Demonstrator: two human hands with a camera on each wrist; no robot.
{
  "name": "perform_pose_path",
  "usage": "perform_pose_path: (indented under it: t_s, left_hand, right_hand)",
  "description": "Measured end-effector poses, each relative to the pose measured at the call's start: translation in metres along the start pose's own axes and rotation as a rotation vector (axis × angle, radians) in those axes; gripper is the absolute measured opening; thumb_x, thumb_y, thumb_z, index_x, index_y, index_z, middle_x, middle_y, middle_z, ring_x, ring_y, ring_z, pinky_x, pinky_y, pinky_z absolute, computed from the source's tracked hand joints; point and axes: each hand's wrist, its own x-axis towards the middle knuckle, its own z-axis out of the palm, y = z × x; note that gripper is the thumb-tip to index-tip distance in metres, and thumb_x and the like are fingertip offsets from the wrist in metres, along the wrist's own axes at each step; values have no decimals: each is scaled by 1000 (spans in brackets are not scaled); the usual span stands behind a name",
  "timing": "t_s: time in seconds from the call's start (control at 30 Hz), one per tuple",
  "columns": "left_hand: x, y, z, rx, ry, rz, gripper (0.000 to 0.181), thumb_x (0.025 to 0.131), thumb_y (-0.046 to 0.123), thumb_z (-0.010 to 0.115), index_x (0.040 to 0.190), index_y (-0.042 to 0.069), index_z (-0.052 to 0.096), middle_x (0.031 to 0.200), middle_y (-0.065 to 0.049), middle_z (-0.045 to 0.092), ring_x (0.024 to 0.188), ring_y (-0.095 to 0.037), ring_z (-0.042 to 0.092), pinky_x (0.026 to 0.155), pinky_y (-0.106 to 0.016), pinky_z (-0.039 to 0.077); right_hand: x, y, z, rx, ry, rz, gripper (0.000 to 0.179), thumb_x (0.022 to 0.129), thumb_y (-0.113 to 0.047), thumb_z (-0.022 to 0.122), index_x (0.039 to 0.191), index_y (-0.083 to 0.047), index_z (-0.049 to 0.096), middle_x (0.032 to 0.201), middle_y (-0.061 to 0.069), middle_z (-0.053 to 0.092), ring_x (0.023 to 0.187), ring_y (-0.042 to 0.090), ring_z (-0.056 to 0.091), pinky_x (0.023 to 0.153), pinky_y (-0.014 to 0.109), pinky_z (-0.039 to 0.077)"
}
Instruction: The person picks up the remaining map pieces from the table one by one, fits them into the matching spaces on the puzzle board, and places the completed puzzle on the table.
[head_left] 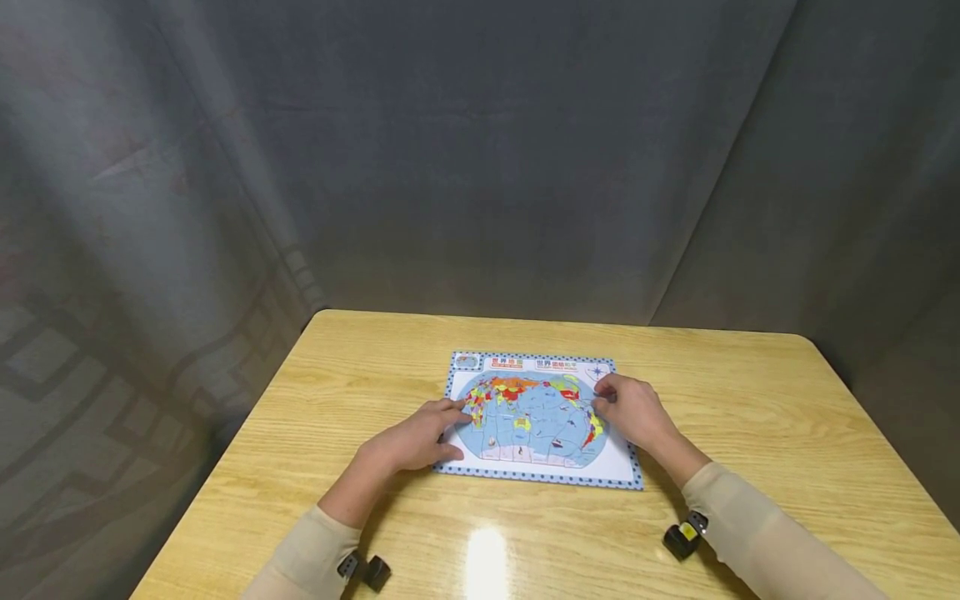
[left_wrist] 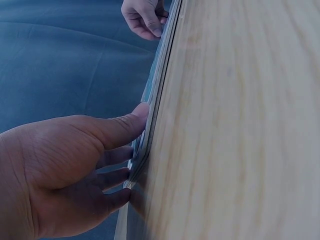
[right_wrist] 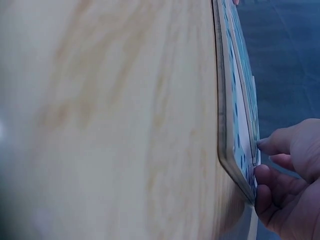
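A world map jigsaw puzzle [head_left: 540,433] with a blue dotted border lies flat on the wooden table, its blue oval crossed by piece lines. My left hand [head_left: 420,435] rests at the puzzle's left side, fingers extended over the map's edge. In the left wrist view, the thumb [left_wrist: 135,117] of that hand touches the board's near edge, apart from the other fingers. My right hand [head_left: 632,408] is at the map's right edge with bent fingers, thumb and forefinger tips on the surface. In the right wrist view its fingertips [right_wrist: 265,175] meet the board; I cannot tell whether they pinch a piece.
The light wooden table [head_left: 337,358] extends around the puzzle on all sides. Grey curtains [head_left: 480,167] hang behind it and at the left. A black wrist device [head_left: 681,540] sits at the right sleeve, another [head_left: 377,573] at the left.
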Motion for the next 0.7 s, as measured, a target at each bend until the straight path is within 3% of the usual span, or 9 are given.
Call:
perform_pose_path:
  t_s: [0.7]
  left_hand:
    - [5, 6, -4, 25, -11, 13, 55, 90, 32, 72, 138, 11, 56, 153, -11, 37, 142, -32, 30, 112, -44, 31]
  right_hand:
    - [-3, -3, 1, 5, -5, -5, 18, 91, -14, 69, 105, -4, 67, 101, 11, 67, 88, 25, 59, 78, 43, 50]
